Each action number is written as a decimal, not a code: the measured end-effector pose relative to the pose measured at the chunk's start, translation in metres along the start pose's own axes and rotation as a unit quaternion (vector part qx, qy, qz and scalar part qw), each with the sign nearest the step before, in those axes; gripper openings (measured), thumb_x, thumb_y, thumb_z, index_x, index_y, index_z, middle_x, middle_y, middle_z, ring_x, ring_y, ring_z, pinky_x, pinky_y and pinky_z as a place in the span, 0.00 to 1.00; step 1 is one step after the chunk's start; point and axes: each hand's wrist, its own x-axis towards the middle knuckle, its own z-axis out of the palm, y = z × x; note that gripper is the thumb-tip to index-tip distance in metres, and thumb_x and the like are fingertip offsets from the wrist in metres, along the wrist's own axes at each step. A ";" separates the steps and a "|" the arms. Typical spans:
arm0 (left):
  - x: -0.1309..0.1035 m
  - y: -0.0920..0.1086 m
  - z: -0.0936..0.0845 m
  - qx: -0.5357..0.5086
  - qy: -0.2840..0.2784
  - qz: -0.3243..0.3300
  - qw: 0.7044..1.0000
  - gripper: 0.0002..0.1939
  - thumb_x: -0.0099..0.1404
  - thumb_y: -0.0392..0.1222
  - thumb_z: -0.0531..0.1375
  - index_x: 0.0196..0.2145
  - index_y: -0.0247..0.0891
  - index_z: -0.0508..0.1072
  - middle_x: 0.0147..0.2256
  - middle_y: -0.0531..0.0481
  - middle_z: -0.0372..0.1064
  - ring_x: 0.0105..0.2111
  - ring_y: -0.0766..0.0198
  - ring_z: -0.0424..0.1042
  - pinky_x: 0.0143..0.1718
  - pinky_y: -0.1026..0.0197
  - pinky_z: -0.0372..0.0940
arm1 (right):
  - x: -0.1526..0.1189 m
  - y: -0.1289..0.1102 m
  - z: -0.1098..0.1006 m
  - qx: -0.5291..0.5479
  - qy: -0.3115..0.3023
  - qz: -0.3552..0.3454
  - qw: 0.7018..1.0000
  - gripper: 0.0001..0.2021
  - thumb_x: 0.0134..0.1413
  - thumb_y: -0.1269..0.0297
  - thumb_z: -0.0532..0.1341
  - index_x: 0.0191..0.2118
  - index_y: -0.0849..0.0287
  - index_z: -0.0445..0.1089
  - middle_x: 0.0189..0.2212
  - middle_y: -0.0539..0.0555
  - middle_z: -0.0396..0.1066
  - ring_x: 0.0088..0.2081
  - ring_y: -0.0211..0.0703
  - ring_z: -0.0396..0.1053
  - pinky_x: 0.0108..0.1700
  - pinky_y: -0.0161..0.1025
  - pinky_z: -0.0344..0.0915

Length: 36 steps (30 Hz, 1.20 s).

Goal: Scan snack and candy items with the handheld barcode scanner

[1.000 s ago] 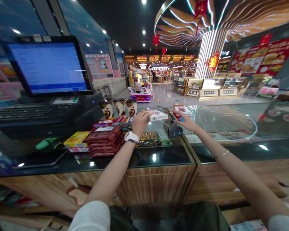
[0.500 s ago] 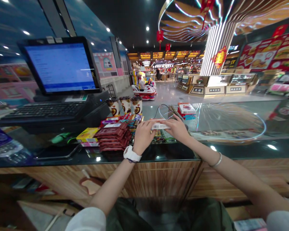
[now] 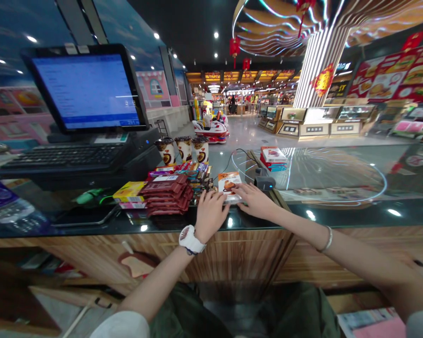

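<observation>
A small orange-and-white box (image 3: pixel 229 182) with a food picture lies face up on the dark glass counter (image 3: pixel 245 222). My left hand (image 3: pixel 211 212) rests at the box's lower left corner, fingers stretched and apart. From the right, my right hand (image 3: pixel 256 201) lies flat, its fingertips touching the box's right edge. Just left of the hands is a stack of brown packets (image 3: pixel 167 195), with several small snack bars (image 3: pixel 199 176) behind it. A black device with a blue light (image 3: pixel 264 182) stands beyond my right hand.
Three printed cups (image 3: pixel 184 150) stand behind the packets. A yellow box (image 3: pixel 129 192) sits to their left, near a monitor (image 3: pixel 88 89) and a keyboard (image 3: pixel 61 159). Farther right is a stack of small boxes (image 3: pixel 274 157). A plastic bottle (image 3: pixel 12 209) is at far left.
The box has gone from being held between both hands, narrow side toward me, to lying face up on the counter. Both hands have come lower and their fingers have loosened.
</observation>
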 end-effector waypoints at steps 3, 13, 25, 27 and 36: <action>-0.001 0.003 0.000 0.018 -0.008 0.009 1.000 0.13 0.70 0.43 0.56 0.49 0.40 0.76 0.51 0.44 0.75 0.55 0.48 0.68 0.66 0.40 0.52 | -0.005 -0.007 0.001 0.001 -0.007 -0.005 1.000 0.23 0.63 0.67 0.57 0.62 0.59 0.64 0.62 0.64 0.64 0.61 0.57 0.65 0.64 0.58 0.59; 0.056 -0.012 0.038 0.085 -0.031 -0.006 0.996 0.21 0.67 0.28 0.47 0.47 0.35 0.78 0.46 0.38 0.77 0.55 0.49 0.68 0.65 0.41 0.49 | 0.056 0.030 0.030 0.011 -0.085 0.074 0.994 0.27 0.62 0.72 0.53 0.66 0.59 0.60 0.67 0.64 0.58 0.66 0.60 0.59 0.62 0.58 0.63; 0.117 -0.056 0.077 0.099 -0.080 -0.100 0.987 0.22 0.67 0.28 0.46 0.49 0.28 0.76 0.49 0.30 0.75 0.56 0.45 0.68 0.64 0.36 0.45 | 0.137 0.058 0.071 0.057 -0.080 0.038 0.994 0.35 0.52 0.82 0.53 0.68 0.70 0.55 0.67 0.69 0.55 0.70 0.53 0.49 0.71 0.54 0.48; 0.116 -0.064 0.082 0.087 -0.067 -0.105 0.988 0.21 0.67 0.30 0.48 0.51 0.32 0.75 0.51 0.33 0.74 0.58 0.47 0.66 0.65 0.37 0.44 | 0.140 0.061 0.076 0.055 -0.083 0.032 0.995 0.35 0.52 0.82 0.53 0.67 0.73 0.55 0.68 0.70 0.53 0.71 0.52 0.47 0.71 0.53 0.47; 0.119 -0.065 0.084 0.113 -0.104 -0.131 0.979 0.25 0.68 0.32 0.45 0.56 0.29 0.73 0.54 0.33 0.73 0.62 0.43 0.62 0.68 0.35 0.36 | 0.145 0.076 0.096 0.103 -0.072 0.000 0.992 0.36 0.54 0.79 0.53 0.70 0.67 0.50 0.70 0.67 0.50 0.72 0.53 0.43 0.72 0.57 0.42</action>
